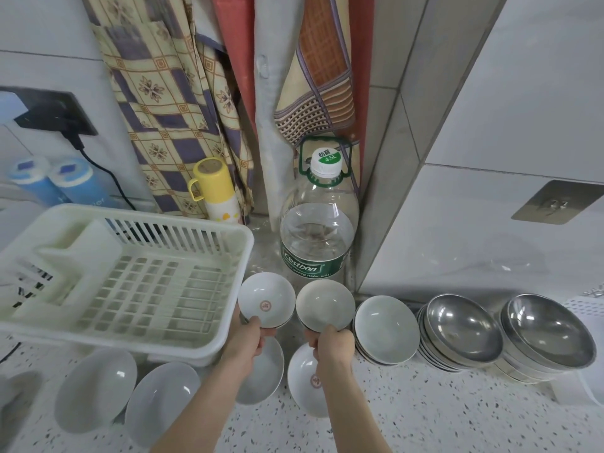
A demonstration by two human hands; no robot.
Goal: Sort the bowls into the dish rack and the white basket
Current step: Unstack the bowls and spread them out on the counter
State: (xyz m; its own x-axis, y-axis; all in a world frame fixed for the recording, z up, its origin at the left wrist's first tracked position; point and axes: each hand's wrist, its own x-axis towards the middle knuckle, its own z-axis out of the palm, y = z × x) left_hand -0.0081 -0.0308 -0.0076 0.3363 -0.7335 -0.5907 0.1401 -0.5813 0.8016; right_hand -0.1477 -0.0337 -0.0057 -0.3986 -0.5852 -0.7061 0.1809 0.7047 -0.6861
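My left hand (250, 341) grips the near rim of a small white bowl (265, 300) with a red mark inside, held above the counter just right of the cream dish rack (137, 346). My right hand (333, 343) holds a plain white bowl (325, 305) by its near rim, beside the first. Under the hands lie two more white bowls (266, 377) (304, 384). A stack of white bowls (387, 328) leans to the right. Two stacks of steel bowls (464, 328) (549, 331) stand further right. A white basket's edge (585, 308) shows at far right.
Two pale bowls (96, 387) (161, 400) rest in front of the rack. A large water bottle (317, 230) stands behind the held bowls, a yellow flask (215, 191) behind the rack. Patterned cloths hang at the back. A tiled wall corner juts out on the right.
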